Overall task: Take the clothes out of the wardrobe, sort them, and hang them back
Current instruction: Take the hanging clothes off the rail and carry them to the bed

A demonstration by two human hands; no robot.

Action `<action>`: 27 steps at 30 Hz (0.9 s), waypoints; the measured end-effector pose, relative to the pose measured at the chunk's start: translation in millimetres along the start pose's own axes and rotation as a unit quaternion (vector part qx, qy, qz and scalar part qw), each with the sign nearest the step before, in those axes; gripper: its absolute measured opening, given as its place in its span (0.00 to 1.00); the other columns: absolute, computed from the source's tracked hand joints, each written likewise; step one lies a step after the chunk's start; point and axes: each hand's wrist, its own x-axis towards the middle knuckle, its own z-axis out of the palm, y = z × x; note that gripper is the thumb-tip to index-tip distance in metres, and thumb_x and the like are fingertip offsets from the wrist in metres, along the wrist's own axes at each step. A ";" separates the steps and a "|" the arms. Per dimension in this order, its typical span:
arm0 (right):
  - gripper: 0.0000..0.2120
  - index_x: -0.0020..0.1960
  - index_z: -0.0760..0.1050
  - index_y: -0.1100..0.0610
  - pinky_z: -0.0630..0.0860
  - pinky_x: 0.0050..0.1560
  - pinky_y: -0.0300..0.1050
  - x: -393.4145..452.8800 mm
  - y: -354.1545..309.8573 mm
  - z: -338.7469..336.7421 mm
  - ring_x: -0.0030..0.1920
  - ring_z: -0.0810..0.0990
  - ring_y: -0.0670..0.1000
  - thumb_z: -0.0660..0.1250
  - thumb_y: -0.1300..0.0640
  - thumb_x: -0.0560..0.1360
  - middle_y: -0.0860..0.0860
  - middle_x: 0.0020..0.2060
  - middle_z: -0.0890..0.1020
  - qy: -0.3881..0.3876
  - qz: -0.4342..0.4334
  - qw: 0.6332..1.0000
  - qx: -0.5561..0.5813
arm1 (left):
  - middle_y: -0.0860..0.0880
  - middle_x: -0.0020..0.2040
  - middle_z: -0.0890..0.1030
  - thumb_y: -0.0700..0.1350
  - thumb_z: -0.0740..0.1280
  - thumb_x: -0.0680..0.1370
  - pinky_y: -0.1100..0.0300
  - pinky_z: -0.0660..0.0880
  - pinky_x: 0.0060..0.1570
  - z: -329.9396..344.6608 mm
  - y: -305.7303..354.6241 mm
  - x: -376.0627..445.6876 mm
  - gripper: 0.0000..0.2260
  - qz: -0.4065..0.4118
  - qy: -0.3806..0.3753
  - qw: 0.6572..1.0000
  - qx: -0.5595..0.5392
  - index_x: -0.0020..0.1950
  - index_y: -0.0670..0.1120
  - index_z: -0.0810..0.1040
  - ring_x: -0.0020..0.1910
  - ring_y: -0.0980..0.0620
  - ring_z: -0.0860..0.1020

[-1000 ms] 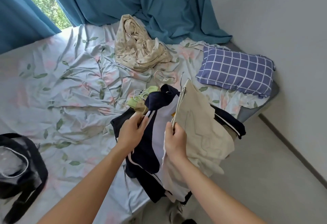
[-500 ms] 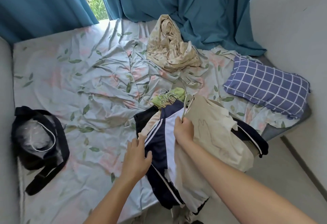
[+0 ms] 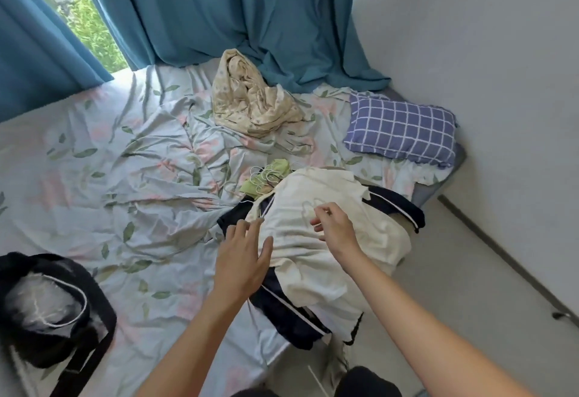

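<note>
A cream garment (image 3: 326, 227) lies flat on top of a pile at the bed's near right edge. Under it a navy garment with white stripes (image 3: 288, 312) hangs over the edge. A green garment with white wire hangers (image 3: 266, 175) sits just behind the pile. My left hand (image 3: 241, 259) hovers with spread fingers over the cream garment's left edge. My right hand (image 3: 333, 227) is above the cream garment's middle, fingers loosely bent, holding nothing that I can make out.
The bed (image 3: 125, 183) has a rumpled floral sheet. A crumpled beige cloth (image 3: 250, 105) lies by the teal curtains (image 3: 219, 14). A blue checked pillow (image 3: 401, 128) sits at the right, a black bag (image 3: 47, 305) at the near left. Grey floor (image 3: 454, 287) runs along the wall.
The cream garment, held up by my right hand on its hanger, now lies flat on the pile. My right hand has let it go. My left hand moved onto its left edge.
</note>
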 end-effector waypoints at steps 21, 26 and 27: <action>0.07 0.59 0.76 0.48 0.78 0.51 0.48 -527.2 203.6 -252.6 0.47 0.79 0.43 0.64 0.50 0.82 0.43 0.44 0.80 0.572 0.119 0.811 -0.025 | 0.50 0.59 0.76 0.61 0.54 0.83 0.48 0.75 0.50 87.9 398.9 -290.4 0.24 0.665 -0.193 0.721 -0.001 0.74 0.51 0.72 0.58 0.45 0.75; 0.05 0.55 0.76 0.46 0.79 0.50 0.51 -666.0 267.2 -217.5 0.44 0.79 0.44 0.66 0.54 0.81 0.43 0.41 0.80 0.651 0.173 0.738 0.029 | 0.50 0.60 0.76 0.62 0.52 0.83 0.49 0.76 0.49 100.2 399.2 -423.2 0.25 0.706 -0.251 0.662 -0.013 0.74 0.51 0.72 0.59 0.46 0.75; 0.04 0.54 0.75 0.45 0.80 0.50 0.50 -692.1 277.8 -207.9 0.44 0.79 0.44 0.66 0.53 0.80 0.43 0.41 0.80 0.664 0.183 0.724 0.040 | 0.50 0.60 0.76 0.62 0.52 0.83 0.49 0.76 0.49 102.3 395.2 -447.0 0.25 0.709 -0.265 0.654 -0.013 0.74 0.51 0.72 0.59 0.45 0.76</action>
